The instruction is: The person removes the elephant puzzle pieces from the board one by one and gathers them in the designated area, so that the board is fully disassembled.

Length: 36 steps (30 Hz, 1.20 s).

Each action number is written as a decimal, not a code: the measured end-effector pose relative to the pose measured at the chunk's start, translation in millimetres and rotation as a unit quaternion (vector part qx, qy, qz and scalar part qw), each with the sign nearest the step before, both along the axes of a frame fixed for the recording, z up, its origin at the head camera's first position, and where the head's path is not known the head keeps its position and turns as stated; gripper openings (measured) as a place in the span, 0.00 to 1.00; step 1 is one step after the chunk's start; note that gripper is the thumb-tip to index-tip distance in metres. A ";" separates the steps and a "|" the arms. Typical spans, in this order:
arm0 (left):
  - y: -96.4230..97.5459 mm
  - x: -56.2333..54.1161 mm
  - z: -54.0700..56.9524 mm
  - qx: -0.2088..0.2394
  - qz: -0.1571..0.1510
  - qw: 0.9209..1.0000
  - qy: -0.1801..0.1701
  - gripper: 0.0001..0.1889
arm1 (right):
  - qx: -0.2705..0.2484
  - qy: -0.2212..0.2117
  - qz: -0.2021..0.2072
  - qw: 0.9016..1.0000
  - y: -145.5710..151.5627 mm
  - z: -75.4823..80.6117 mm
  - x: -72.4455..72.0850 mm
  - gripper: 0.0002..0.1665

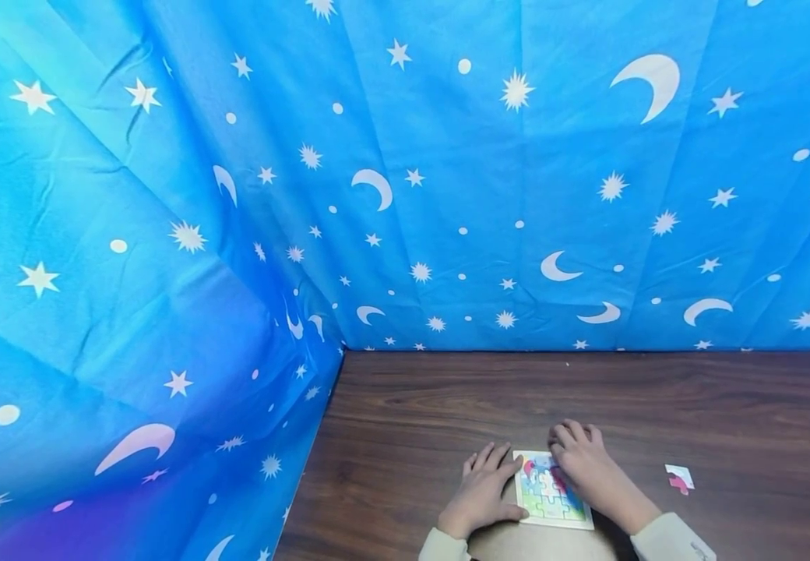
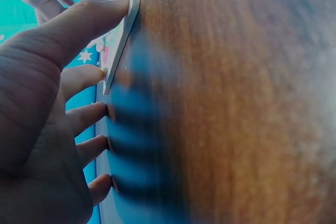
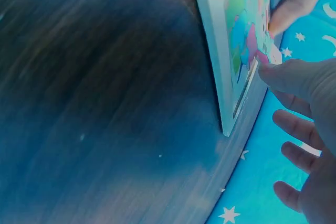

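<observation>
Left hand (image 1: 484,492) straight-fingered against puzzle board (image 3: 218,61), right hand (image 1: 582,465) with pinched pink piece (image 3: 261,56), loose piece (image 1: 681,478) rightward, starry cloth (image 1: 503,164) behind

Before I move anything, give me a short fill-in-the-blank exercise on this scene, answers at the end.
1. The left hand has its fingers at the puzzle board along its ____ side.
2. In the head view, the loose puzzle piece lies to the ____ of the right hand.
3. The cloth is printed with white stars, dots and crescent ____.
4. The wood-grained tabletop is coloured ____.

Missing words: left; right; moons; brown.
</observation>
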<state>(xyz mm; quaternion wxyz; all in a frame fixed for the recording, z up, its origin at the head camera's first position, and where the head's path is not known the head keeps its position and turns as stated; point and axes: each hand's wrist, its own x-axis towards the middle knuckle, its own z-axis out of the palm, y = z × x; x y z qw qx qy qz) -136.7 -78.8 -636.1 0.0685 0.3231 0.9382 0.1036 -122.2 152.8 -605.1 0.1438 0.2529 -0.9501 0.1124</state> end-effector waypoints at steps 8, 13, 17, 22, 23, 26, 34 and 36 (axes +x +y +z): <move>1.7 1.7 3.6 0.001 0.008 1.000 -0.013 0.44 | 0.014 0.009 0.003 1.000 -0.2 -2.0 1.4 0.11; 5.0 1.6 2.6 0.017 0.023 0.999 -0.019 0.39 | 0.024 0.021 0.014 0.999 -0.9 -5.9 0.6 0.09; 12.4 1.6 3.6 0.020 0.044 0.999 -0.013 0.34 | 0.029 0.024 0.032 0.999 0.8 -10.0 -0.1 0.08; 26.5 5.5 3.4 0.002 0.079 0.996 0.030 0.31 | 0.016 0.028 0.039 0.999 3.2 -13.1 0.4 0.06; 29.3 6.3 2.6 0.001 0.085 0.996 0.041 0.31 | 0.012 0.030 0.038 0.999 3.5 -13.2 0.4 0.07; 35.4 8.9 0.0 -0.003 0.099 0.992 0.072 0.30 | 0.005 0.032 0.035 0.999 4.6 -13.0 0.6 0.07; 30.8 7.3 -5.1 -0.007 0.092 0.995 0.047 0.32 | -0.028 -0.010 0.014 0.999 6.3 -9.7 2.6 0.06; 24.6 3.4 -4.0 -0.004 0.071 0.997 0.014 0.33 | -0.039 -0.020 0.005 0.999 8.1 -8.8 3.6 0.06</move>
